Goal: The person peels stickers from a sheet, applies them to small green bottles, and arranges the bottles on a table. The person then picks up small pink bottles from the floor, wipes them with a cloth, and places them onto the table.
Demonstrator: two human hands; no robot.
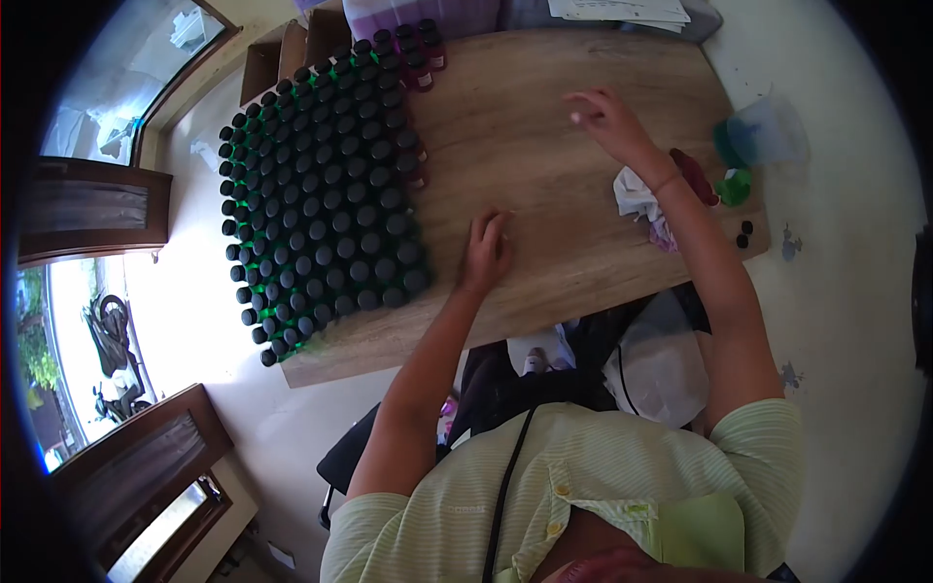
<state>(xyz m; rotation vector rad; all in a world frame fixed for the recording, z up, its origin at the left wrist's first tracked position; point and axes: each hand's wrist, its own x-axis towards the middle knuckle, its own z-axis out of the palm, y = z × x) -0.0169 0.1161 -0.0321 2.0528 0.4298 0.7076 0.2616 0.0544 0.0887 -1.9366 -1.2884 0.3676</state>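
Note:
My left hand (484, 255) rests on the wooden table with its fingers loosely bent and slightly apart, holding nothing I can see. Just to its left stands a dense block of green bottles with black caps (330, 194). Above the far right part of the tabletop is my right hand (610, 124), fingers stretched out and apart, with nothing visible in it. A crumpled white cloth (636, 194) lies close to my right wrist, beside a dark red cloth (692, 175).
Several pink bottles (420, 73) stand at the block's far right corner. Along the right edge are a translucent measuring jug (763, 131), a green object (734, 187) and loose black caps (744, 235). Cardboard boxes (282, 58) and a purple container (418, 19) sit beyond the table (544, 126).

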